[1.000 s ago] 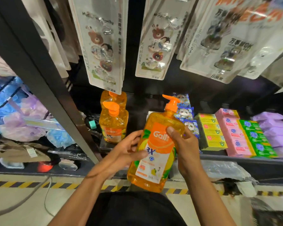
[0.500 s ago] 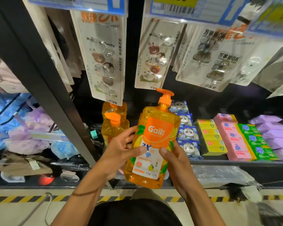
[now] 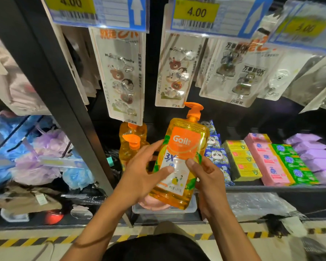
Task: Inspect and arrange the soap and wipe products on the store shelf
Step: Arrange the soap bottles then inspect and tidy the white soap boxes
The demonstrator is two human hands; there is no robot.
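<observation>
Shelf tags "4.00"; L grip, R grip hold "Gall 3X" btl.

Hook packs low over shelf bottles

"Gail" and "3X" on soap bottle, "4.00" on price tag

Black shelf, orange pump bottles stood left, blue panda-print packs, yellow boxes, pink boxes, green boxes, purple packs ranged rightward.
</observation>
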